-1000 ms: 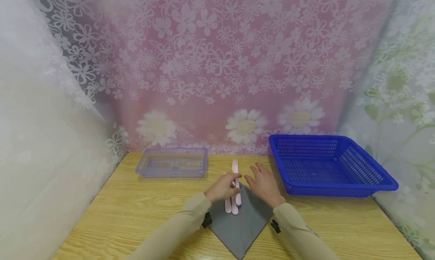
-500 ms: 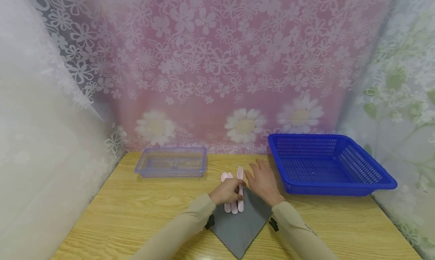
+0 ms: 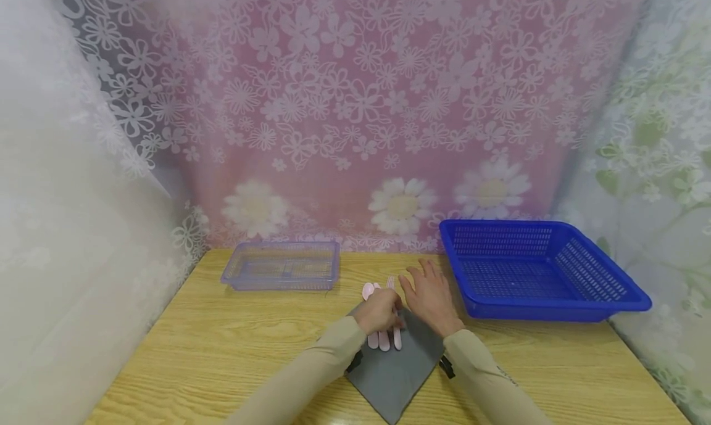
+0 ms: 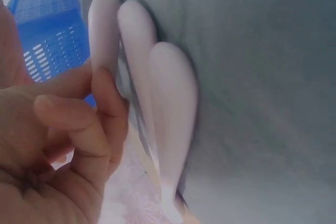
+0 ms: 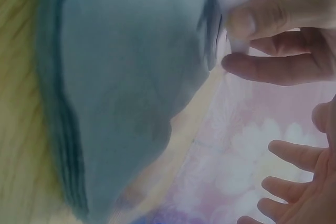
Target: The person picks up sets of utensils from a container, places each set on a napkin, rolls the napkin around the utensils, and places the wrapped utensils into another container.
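A folded grey cloth napkin point(image 3: 391, 382) lies on the table with one corner toward me. Three pale pink pieces of cutlery lie side by side across its far part. At the left is a spoon point(image 3: 368, 290), beside it a middle piece point(image 3: 384, 342) whose head is mostly hidden by my hand, and rightmost a fork point(image 3: 397, 340). My left hand point(image 3: 379, 311) pinches the fork by its handle between thumb and fingers, as the right wrist view also shows. With fingers spread and holding nothing, my right hand point(image 3: 430, 298) is over the napkin's right far edge.
Behind on the left stands a shallow clear lilac basket point(image 3: 282, 286). A larger blue plastic basket point(image 3: 544, 308) is at the back right, close beyond my right hand. Floral curtains point(image 3: 311, 135) hang around the wooden table point(image 3: 222, 363).
My left hand has slid right and nearer with the fork, which now lies lower and a little apart from the other two pieces. The spoon's bowl has come into view. My right hand has barely moved.
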Demonstrator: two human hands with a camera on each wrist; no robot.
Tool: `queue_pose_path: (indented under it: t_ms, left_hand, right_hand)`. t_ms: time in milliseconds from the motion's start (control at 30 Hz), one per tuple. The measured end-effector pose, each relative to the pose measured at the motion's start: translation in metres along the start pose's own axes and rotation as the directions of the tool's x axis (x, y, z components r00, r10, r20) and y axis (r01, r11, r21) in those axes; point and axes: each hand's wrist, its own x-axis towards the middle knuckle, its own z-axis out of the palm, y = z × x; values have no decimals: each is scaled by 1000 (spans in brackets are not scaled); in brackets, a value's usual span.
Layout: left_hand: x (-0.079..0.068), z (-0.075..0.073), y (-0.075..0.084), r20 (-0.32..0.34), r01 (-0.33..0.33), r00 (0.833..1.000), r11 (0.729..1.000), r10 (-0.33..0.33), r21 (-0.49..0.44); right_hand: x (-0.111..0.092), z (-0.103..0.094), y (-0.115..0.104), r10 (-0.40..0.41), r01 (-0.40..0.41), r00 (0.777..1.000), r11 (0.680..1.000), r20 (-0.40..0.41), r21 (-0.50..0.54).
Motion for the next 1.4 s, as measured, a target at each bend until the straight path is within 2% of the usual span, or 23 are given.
queue_pose_path:
  t_ms: [200,333,733,1000,1133,1267,1400]
  left_hand:
    - [4,5,3,14,46,999,997,-47,66]
    - [2,7,3,13,72,997,995,-73,68]
    - [-2,6,-1,-11,-1,1000,995,3,105]
    - [-4,7,-3,0,1,1000,995,-1,98]
    - [-5,6,-5,2,-46,999,994,46,102]
    - [-9,-1,-13,-11,-97,995,994,98,60]
    - [-17,-8,-26,-21,-89,996,996,88,-24]
  right_hand:
    - [0,0,0,5,-5,1000,1000,-15,4]
    - [1,-3,0,7,-7,1000,1000,-16,10]
    - [1,-4,0,26,-26,1000,999,-1,28]
    - [-2,-1,0,27,-27,1000,999,14,20]
    - [-4,-1,0,15,-15,1000,1000,13,15]
    - [-8,-3,2,13,-14,998,1000,61,15]
    - [-13,-4,7,9,-14,991,999,134,36]
